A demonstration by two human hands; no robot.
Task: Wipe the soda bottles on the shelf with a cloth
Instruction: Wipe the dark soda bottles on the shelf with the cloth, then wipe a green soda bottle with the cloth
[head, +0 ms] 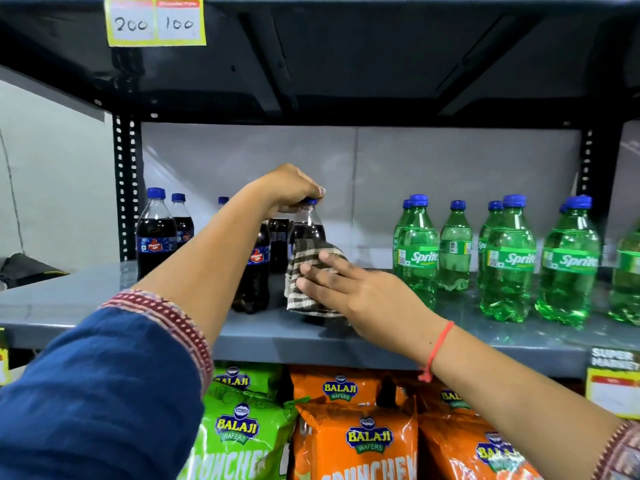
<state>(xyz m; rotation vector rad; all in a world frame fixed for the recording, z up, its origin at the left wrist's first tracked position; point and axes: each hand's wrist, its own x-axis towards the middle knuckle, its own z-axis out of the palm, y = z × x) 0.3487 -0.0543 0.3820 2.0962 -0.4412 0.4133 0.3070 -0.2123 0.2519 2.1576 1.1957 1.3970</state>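
Observation:
A dark cola bottle (309,227) with a blue cap stands near the middle of the grey shelf (52,306). My left hand (287,188) grips it from above at the cap. My right hand (349,289) presses a striped brown-and-white cloth (303,271) against the bottle's lower body, fingers spread over it. More cola bottles (156,233) stand to the left, one (254,271) partly behind my left forearm. Green Sprite bottles (417,254) stand in rows on the right.
The dark underside of the upper shelf (346,64) hangs close above the bottle caps, with a yellow price tag (156,22) on its edge. Bags of Balaji wafers (374,438) fill the shelf below. A slotted black upright (126,188) bounds the left side.

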